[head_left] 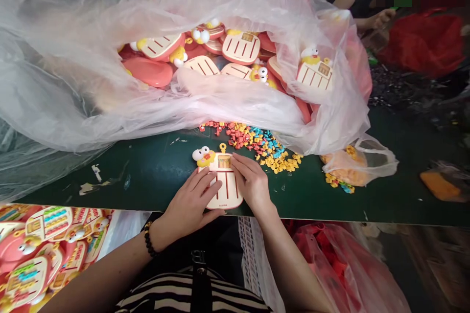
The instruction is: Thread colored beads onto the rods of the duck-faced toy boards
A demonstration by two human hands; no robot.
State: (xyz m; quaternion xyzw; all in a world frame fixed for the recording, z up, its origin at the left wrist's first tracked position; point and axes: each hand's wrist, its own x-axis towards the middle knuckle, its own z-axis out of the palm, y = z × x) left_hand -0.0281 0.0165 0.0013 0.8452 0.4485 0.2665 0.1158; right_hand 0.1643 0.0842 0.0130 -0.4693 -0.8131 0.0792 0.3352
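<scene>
A cream-faced toy board [224,193] with a red rim, several long slots, a small picture window and a yellow big-eyed duck head lies at the table's front edge. Across its left side stretches my left hand [185,200], fingers over the face and thumb at the lower edge, holding it. At the upper right corner of the board, beside the window, my right hand [253,181] is closed in a pinch. Whatever sits between those fingertips is hidden. Just beyond the board are heaped small red, blue and yellow plastic pieces [281,161].
A large clear plastic bag [235,100] full of similar boards spans the back of the green table [154,171]. To the right lies a small bag [362,164] of yellow pieces. Boards with coloured pieces [47,225] fill the lower left. Another person's hand [384,18] shows at upper right.
</scene>
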